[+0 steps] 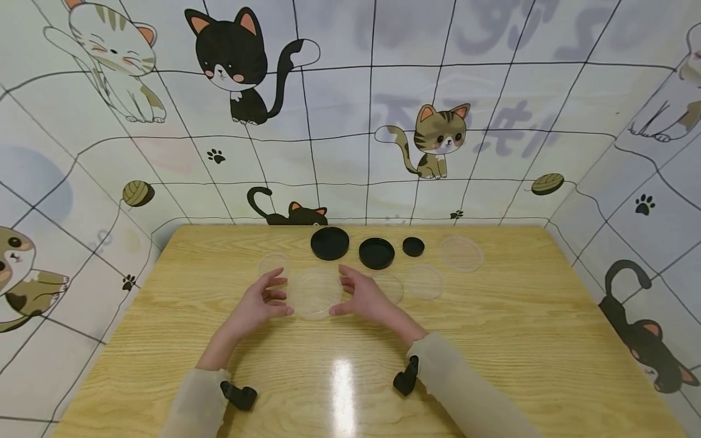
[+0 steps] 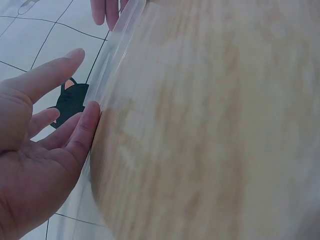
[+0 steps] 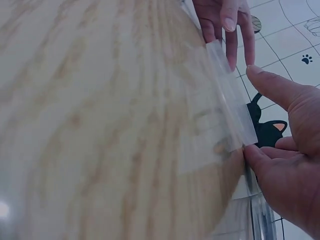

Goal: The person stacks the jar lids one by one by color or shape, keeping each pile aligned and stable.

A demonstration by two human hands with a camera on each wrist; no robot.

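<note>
A clear round dish [image 1: 314, 296] lies on the table between the two hands in the head view. My left hand [image 1: 266, 298] is at its left side, fingers spread and thumb apart from them. At its right side is my right hand [image 1: 363, 296], its thumb tip over the rim. In the left wrist view a fingertip [image 2: 92, 111] is right at the table's edge line beside see-through plastic. The right wrist view has a fingertip [image 3: 254, 152] against a see-through plastic wall [image 3: 227, 117], with the thumb lifted away. Neither hand's fingers close round the dish.
Behind the hands are two larger black round dishes [image 1: 330, 243] and a small black one [image 1: 413, 246]. Several clear discs, such as one at the right [image 1: 462, 253] and one at the left [image 1: 273, 263], lie nearby. A cat-patterned wall [image 1: 339, 158] encloses the wooden table [image 1: 493, 340].
</note>
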